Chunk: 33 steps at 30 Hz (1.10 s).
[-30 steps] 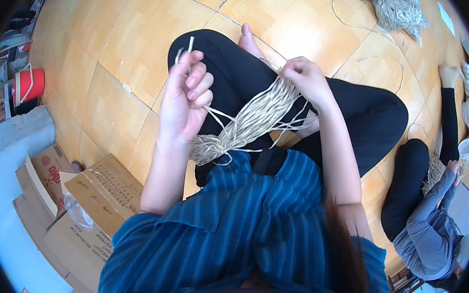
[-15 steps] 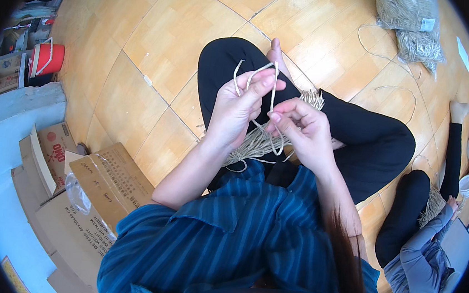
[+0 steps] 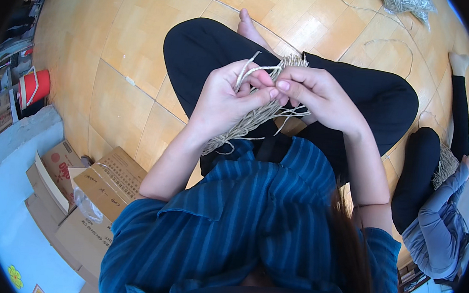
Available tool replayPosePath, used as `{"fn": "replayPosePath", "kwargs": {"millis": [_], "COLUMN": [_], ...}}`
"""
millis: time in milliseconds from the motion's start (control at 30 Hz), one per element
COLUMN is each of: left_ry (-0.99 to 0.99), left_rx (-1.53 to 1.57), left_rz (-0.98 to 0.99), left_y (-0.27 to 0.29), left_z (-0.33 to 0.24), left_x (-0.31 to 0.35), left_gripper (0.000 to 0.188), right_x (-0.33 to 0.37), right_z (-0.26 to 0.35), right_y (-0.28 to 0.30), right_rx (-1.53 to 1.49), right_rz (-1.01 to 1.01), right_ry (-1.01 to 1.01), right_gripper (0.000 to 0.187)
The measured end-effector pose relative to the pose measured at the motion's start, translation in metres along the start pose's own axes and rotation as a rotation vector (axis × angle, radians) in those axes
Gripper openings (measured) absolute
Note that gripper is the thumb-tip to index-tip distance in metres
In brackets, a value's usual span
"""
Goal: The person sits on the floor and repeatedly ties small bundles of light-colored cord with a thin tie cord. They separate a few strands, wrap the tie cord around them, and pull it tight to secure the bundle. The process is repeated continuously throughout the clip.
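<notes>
My left hand (image 3: 228,100) is closed on a thin pale straw-coloured cord (image 3: 245,69), whose free end sticks up past the fingers and loops across to the other hand. Fingertip to fingertip with it, my right hand (image 3: 321,99) pinches the same cord; the exact spot between the fingers is hidden. Beneath both hands, a bundle of plaited straw-coloured cords (image 3: 241,129) lies slantwise over my lap, its loose strands spreading at the near left end. The bundle's far end shows between my hands and the crossed legs (image 3: 361,96) in black trousers.
Cardboard boxes (image 3: 110,177) stand at the left by a pale blue wall, with a red bucket (image 3: 34,89) beyond. A plastic bag of cord (image 3: 408,5) lies at the far right on the tiled floor (image 3: 145,21). Another person (image 3: 433,231) sits at right with similar cord.
My hands have come together, the fingertips now meeting, and the upright stretch of cord between them is no longer seen. The view has shifted, so the boxes and bag sit differently.
</notes>
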<state>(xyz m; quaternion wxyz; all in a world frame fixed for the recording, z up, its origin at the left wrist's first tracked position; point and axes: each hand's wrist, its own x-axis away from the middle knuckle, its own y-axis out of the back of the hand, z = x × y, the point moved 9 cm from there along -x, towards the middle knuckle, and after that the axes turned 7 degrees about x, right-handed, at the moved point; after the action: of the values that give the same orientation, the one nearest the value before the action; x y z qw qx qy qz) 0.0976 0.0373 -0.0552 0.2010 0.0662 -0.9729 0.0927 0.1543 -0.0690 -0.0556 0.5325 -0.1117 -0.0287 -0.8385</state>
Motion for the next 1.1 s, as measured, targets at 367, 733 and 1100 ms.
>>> {"fn": "replayPosePath", "kwargs": {"millis": [367, 733, 1100], "left_ry": [0.208, 0.202, 0.324], "left_rx": [-0.090, -0.215, -0.036], "left_rz": [0.394, 0.442, 0.627], "left_y": [-0.033, -0.038, -0.058], "left_z": [0.008, 0.003, 0.009], "left_x": [0.000, -0.001, 0.019], "left_gripper": [0.020, 0.015, 0.032], "right_x": [0.018, 0.024, 0.034], "right_z": [0.009, 0.023, 0.026], "right_y": [-0.001, -0.002, -0.004], "right_rx": [0.293, 0.530, 0.256], "right_rz": [0.226, 0.184, 0.216], "right_ry": [0.020, 0.107, -0.070], "right_gripper": [0.025, 0.024, 0.020]}}
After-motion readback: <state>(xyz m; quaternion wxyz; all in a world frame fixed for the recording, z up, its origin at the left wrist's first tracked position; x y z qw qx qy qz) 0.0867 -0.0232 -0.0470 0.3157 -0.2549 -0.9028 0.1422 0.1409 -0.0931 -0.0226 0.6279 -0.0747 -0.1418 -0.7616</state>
